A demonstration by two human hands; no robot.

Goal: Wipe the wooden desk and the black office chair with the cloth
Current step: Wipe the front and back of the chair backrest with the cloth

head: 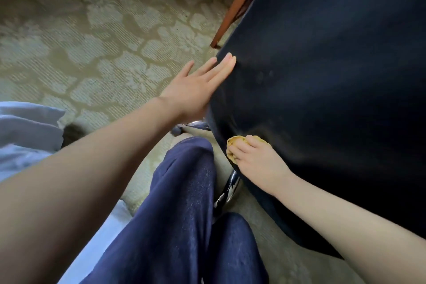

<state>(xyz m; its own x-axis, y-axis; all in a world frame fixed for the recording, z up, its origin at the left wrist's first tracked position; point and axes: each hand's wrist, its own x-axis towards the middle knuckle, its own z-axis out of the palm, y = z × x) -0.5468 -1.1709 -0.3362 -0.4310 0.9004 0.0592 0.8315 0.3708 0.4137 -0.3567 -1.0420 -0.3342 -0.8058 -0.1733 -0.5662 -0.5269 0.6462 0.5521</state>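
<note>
Black office chair [322,76], filling the right of the view, close above a patterned carpet [92,41]. Cloth [232,143]: yellow, bunched, pressed onto the black padding near its lower left edge, just above the chrome base [228,189]. Held there by the right hand [258,159], fingers curled over the wad. Braced at the left rim by the left hand [200,92], laid flat with straight fingers, holding nothing. Probably mid-wipe on the chair. Keep that brace firm against swivel or roll. Sweep in long overlapping strokes from the rim inward, with even pressure. Refold to a clean face once soiled. Nothing of the bench surface in view; only a wooden leg [239,0] behind the chair, perhaps belonging to it.
</note>
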